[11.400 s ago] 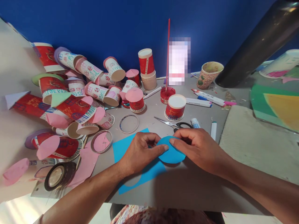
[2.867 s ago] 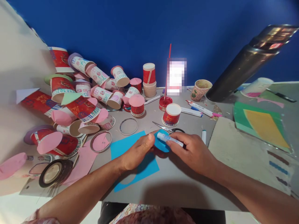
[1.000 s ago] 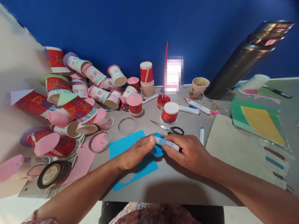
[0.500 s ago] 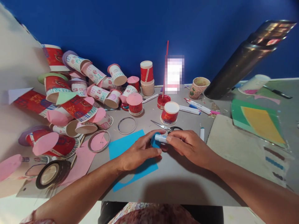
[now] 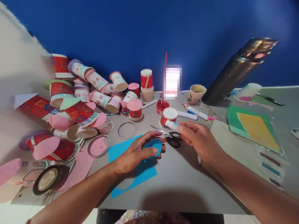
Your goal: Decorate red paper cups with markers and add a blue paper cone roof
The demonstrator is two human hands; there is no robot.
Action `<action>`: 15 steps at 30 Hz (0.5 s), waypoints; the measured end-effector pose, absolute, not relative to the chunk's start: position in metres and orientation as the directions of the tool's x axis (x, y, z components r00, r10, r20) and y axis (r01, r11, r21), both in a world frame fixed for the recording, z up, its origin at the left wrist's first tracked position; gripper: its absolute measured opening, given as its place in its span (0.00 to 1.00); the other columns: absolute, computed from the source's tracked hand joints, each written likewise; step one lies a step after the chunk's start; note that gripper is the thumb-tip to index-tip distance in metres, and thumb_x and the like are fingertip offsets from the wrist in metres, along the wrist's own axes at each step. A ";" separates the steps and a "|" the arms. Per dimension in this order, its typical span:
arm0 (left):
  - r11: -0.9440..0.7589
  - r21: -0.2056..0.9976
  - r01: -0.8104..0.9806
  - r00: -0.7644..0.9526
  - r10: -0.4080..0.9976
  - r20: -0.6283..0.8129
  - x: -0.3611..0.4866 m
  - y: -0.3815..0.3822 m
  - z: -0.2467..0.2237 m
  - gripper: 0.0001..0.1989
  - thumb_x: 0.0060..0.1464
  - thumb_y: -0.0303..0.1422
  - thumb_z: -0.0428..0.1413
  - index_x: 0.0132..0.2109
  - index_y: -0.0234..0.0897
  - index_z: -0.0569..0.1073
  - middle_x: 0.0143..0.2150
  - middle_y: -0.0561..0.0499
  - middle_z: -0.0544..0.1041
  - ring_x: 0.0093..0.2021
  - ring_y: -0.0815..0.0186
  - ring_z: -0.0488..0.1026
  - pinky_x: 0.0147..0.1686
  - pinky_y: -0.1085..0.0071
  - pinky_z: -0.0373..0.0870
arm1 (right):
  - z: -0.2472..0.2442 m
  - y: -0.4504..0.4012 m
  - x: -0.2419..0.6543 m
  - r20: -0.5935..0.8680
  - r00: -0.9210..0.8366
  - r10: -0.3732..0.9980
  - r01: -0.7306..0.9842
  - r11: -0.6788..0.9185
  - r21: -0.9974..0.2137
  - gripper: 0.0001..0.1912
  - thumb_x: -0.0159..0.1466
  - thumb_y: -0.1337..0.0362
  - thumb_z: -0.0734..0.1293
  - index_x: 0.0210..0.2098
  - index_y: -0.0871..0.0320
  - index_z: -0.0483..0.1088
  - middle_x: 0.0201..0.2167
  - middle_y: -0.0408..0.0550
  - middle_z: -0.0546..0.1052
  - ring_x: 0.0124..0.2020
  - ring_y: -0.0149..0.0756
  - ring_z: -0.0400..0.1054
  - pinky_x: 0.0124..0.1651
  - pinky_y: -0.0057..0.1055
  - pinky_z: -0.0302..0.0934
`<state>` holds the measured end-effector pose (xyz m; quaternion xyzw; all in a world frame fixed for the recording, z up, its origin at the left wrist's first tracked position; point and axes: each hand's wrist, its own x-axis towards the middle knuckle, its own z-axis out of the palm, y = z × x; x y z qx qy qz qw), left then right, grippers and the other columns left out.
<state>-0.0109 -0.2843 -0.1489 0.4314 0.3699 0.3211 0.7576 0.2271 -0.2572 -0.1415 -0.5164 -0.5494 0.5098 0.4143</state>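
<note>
My left hand (image 5: 137, 151) holds a blue paper circle (image 5: 154, 146), with the thumb on its face and the fingers behind. Between the thumb and fingers of my right hand (image 5: 198, 138) is a white glue stick (image 5: 172, 125), its end pointing left, apart from the circle. Under my left hand lies a blue paper sheet (image 5: 125, 146) with a curved cut-out. Scissors (image 5: 171, 138) with black handles rest on the table between my hands. Just behind the glue stick stands a red decorated paper cup (image 5: 169, 115), upside down.
Decorated paper cups (image 5: 80, 109) with paper tops are heaped at the left. Tape rolls (image 5: 50, 179) and pink paper (image 5: 81, 161) lie near my left forearm. Several markers (image 5: 188, 115), a paint pot (image 5: 163, 107) with a brush, and a black flask (image 5: 233, 74) stand or lie behind my right hand.
My right hand has drawn the glue stick away from the blue circle, to the right and up. My left hand has tilted the circle, so its face now shows.
</note>
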 end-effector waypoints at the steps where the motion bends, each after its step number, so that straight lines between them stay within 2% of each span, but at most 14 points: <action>1: 0.379 0.918 -0.117 0.511 0.816 -0.271 -0.011 -0.285 -0.147 0.26 0.57 0.37 0.66 0.61 0.44 0.72 0.62 0.40 0.76 0.59 0.50 0.76 0.55 0.53 0.75 | -0.141 -0.254 0.230 -0.058 -0.060 0.997 0.119 -0.051 -0.992 0.15 0.62 0.49 0.70 0.36 0.56 0.77 0.16 0.35 0.61 0.19 0.29 0.52 0.24 0.31 0.43; 3: 0.291 0.956 -0.030 0.507 0.829 -0.237 -0.010 -0.285 -0.146 0.25 0.58 0.37 0.66 0.61 0.44 0.72 0.59 0.41 0.78 0.60 0.51 0.76 0.57 0.52 0.73 | -0.141 -0.248 0.236 -0.019 0.028 0.999 0.085 -0.021 -0.996 0.16 0.60 0.51 0.72 0.40 0.55 0.78 0.15 0.35 0.61 0.18 0.29 0.52 0.23 0.31 0.43; 5: 0.196 0.981 0.000 0.489 0.855 -0.171 -0.010 -0.282 -0.147 0.23 0.58 0.37 0.66 0.60 0.43 0.74 0.58 0.42 0.79 0.60 0.51 0.76 0.60 0.51 0.71 | -0.141 -0.244 0.242 0.027 0.088 0.996 0.105 0.018 -0.994 0.15 0.60 0.51 0.72 0.40 0.55 0.78 0.15 0.35 0.62 0.19 0.30 0.53 0.23 0.30 0.45; 9: 0.018 0.998 0.054 0.337 0.941 -0.035 -0.007 -0.268 -0.147 0.22 0.57 0.38 0.65 0.58 0.42 0.75 0.64 0.41 0.75 0.63 0.49 0.75 0.65 0.48 0.68 | -0.138 -0.239 0.250 0.135 0.177 0.975 0.259 0.086 -0.962 0.16 0.59 0.51 0.73 0.40 0.55 0.80 0.17 0.36 0.64 0.20 0.31 0.55 0.24 0.31 0.50; 13: -0.118 0.955 0.272 0.312 0.950 0.029 0.007 -0.252 -0.143 0.30 0.52 0.38 0.68 0.61 0.41 0.73 0.68 0.39 0.72 0.67 0.46 0.70 0.67 0.44 0.65 | -0.136 -0.236 0.253 0.235 0.203 0.951 0.342 0.156 -0.926 0.17 0.58 0.51 0.73 0.40 0.56 0.81 0.19 0.38 0.66 0.21 0.31 0.57 0.24 0.31 0.52; 15: -0.150 0.935 0.320 0.304 0.951 0.049 0.020 -0.244 -0.142 0.36 0.50 0.38 0.69 0.64 0.38 0.69 0.68 0.36 0.70 0.69 0.45 0.67 0.65 0.45 0.68 | -0.136 -0.234 0.253 0.266 0.206 0.941 0.352 0.183 -0.918 0.17 0.59 0.51 0.73 0.40 0.57 0.81 0.21 0.39 0.69 0.21 0.31 0.58 0.25 0.31 0.53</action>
